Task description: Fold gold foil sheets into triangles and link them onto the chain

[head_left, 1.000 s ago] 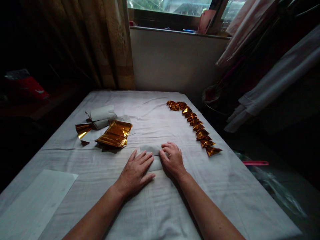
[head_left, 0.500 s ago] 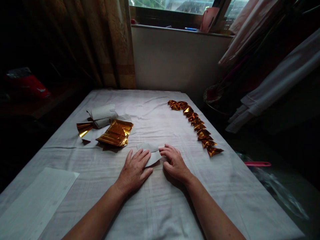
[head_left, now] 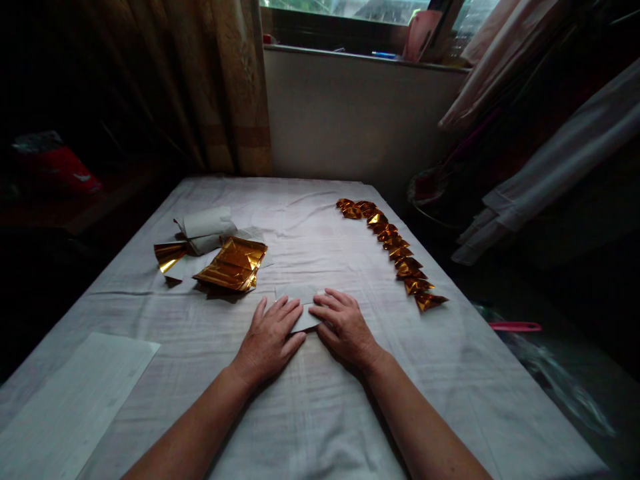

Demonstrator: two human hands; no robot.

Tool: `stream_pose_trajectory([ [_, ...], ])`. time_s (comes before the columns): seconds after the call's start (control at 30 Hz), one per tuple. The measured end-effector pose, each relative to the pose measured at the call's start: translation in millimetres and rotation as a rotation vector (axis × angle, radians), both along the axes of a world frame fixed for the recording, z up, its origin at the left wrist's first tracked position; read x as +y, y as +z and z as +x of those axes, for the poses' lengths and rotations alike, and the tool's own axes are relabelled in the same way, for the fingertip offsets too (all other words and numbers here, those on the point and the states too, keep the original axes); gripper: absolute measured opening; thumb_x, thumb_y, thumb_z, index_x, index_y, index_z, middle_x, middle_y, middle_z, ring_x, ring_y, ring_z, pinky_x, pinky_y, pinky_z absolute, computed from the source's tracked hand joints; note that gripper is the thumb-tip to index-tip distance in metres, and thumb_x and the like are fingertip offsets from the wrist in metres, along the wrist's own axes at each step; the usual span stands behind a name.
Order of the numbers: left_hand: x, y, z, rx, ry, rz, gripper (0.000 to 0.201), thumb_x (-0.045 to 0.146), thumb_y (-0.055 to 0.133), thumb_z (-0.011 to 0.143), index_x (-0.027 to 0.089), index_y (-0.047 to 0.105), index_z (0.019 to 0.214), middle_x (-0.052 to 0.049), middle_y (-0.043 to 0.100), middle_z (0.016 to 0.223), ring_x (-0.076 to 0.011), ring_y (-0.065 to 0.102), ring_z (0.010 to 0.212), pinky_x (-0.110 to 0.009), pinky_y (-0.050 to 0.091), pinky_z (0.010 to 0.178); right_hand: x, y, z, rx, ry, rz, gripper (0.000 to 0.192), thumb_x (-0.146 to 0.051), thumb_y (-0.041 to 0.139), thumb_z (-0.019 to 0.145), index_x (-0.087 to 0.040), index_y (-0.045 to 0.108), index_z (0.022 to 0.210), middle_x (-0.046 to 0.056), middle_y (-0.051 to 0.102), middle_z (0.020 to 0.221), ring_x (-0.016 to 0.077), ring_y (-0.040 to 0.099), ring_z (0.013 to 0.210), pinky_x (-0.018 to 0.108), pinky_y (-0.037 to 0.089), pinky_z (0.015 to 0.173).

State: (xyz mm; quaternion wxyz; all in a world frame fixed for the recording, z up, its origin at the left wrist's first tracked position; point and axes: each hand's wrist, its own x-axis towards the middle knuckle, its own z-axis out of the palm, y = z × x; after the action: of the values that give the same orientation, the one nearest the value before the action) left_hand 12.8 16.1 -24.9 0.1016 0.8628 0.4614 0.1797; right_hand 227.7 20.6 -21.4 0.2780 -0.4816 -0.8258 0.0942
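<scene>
A pale sheet of paper [head_left: 304,319], partly folded, lies on the cloth-covered table [head_left: 310,427] between my hands. My left hand [head_left: 273,333] rests flat on its left part, fingers outstretched. From the other side, my right hand [head_left: 345,327] lays its spread fingers on the right part. Both hands hide the ends of the sheet. Ahead and to the left is a stack of gold foil paper [head_left: 233,265]. Along the right side runs a curved row of folded gold foil pieces [head_left: 399,253].
Behind the stack lie a greyish paper bundle [head_left: 207,223] and a fanned gold foil piece [head_left: 170,255]. A white sheet [head_left: 75,407] covers the near left corner. Clothes [head_left: 540,180] hang beyond the right edge, near a pink handle [head_left: 516,327]. A pink cup [head_left: 421,37] stands on the windowsill.
My right hand has moved left and come down flat on the paper, whose raised right part is now pressed lower. My left hand stays in place.
</scene>
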Motion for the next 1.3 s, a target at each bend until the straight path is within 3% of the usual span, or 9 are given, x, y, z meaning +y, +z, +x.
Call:
stream_pose_trajectory([
  [0.17,1.0,-0.2,-2.2,-0.061,-0.023,-0.016,0.039,0.033,0.057,0.093,0.024,0.058,0.131,-0.01,0.059,0.14,-0.0282,0.047,0.136,-0.062,0.023,0.116,-0.2,-1.0,1.4,-0.024,0.013,0.009,0.029,-0.017,0.065,0.083,-0.03,0.073,0.108,0.004,0.07,0.123,0.0288,0.052,0.126,0.049,0.036,0.104],
  [0.33,5.2,4.9,-8.1,-0.207,0.015,-0.034,0.022,0.032,0.052,0.096,0.024,0.07,0.106,-0.007,0.072,0.119,-0.0254,0.06,0.123,-0.058,0.032,0.112,0.0,-3.4,2.3,0.029,-0.003,-0.007,0.022,-0.022,0.064,0.087,-0.029,0.074,0.106,0.004,0.071,0.121,0.0257,0.055,0.124,0.047,0.038,0.105],
  [0.43,7.3,8.5,-10.5,-0.266,0.044,-0.037,0.022,0.033,0.051,0.096,0.024,0.071,0.093,-0.005,0.076,0.108,-0.0241,0.064,0.114,-0.056,0.035,0.111,1.0,-3.1,1.9,0.063,-0.007,-0.012,0.019,-0.024,0.064,0.089,-0.029,0.074,0.104,0.003,0.072,0.118,0.0246,0.057,0.121,0.046,0.038,0.105],
  [0.57,9.2,7.7,-10.8,-0.3,0.068,-0.012,0.021,0.032,0.051,0.095,0.024,0.071,0.092,-0.004,0.077,0.099,-0.0239,0.067,0.109,-0.054,0.038,0.109,4.3,-2.6,-0.6,0.093,-0.045,-0.027,0.016,-0.025,0.062,0.09,-0.029,0.075,0.097,0.003,0.073,0.113,0.0237,0.059,0.118,0.044,0.039,0.102],
  [0.73,12.0,0.3,-10.8,-0.318,0.123,0.065,0.023,0.032,0.054,0.092,0.024,0.067,0.11,-0.004,0.076,0.103,-0.0219,0.07,0.097,-0.049,0.045,0.107,10.6,-1.4,-8.6,0.149,-0.143,-0.074,0.014,-0.025,0.06,0.09,-0.027,0.074,0.089,0.003,0.075,0.103,0.0214,0.063,0.105,0.04,0.041,0.094],
  [0.97,13.0,-6.7,-11.5,-0.292,0.153,0.118,0.047,0.025,0.048,0.095,0.023,0.047,0.142,-0.006,0.07,0.122,-0.022,0.067,0.109,-0.046,0.047,0.107,17.8,1.5,-17.8,0.091,-0.232,-0.097,0.007,-0.026,0.064,0.088,-0.024,0.07,0.084,0.003,0.071,0.094,0.0216,0.061,0.095,0.035,0.04,0.083],
  [1.13,12.9,-7.4,-11.4,-0.312,0.147,0.09,0.057,0.022,0.05,0.094,0.026,0.038,0.149,-0.005,0.073,0.114,-0.0206,0.068,0.103,-0.048,0.045,0.109,19.8,1.8,-20.7,0.013,-0.267,-0.068,0.011,-0.03,0.065,0.086,-0.023,0.065,0.078,0.004,0.067,0.089,0.0221,0.057,0.089,0.034,0.038,0.079],
  [1.3,13.9,-7.9,-11.8,-0.313,0.181,0.098,0.056,0.025,0.052,0.094,0.024,0.04,0.148,-0.007,0.071,0.114,-0.0222,0.067,0.103,-0.045,0.051,0.101,17.9,-0.8,-23.1,0.044,-0.282,-0.045,0.011,-0.028,0.063,0.087,-0.024,0.064,0.077,0.004,0.067,0.091,0.0224,0.056,0.09,0.035,0.038,0.08],
])
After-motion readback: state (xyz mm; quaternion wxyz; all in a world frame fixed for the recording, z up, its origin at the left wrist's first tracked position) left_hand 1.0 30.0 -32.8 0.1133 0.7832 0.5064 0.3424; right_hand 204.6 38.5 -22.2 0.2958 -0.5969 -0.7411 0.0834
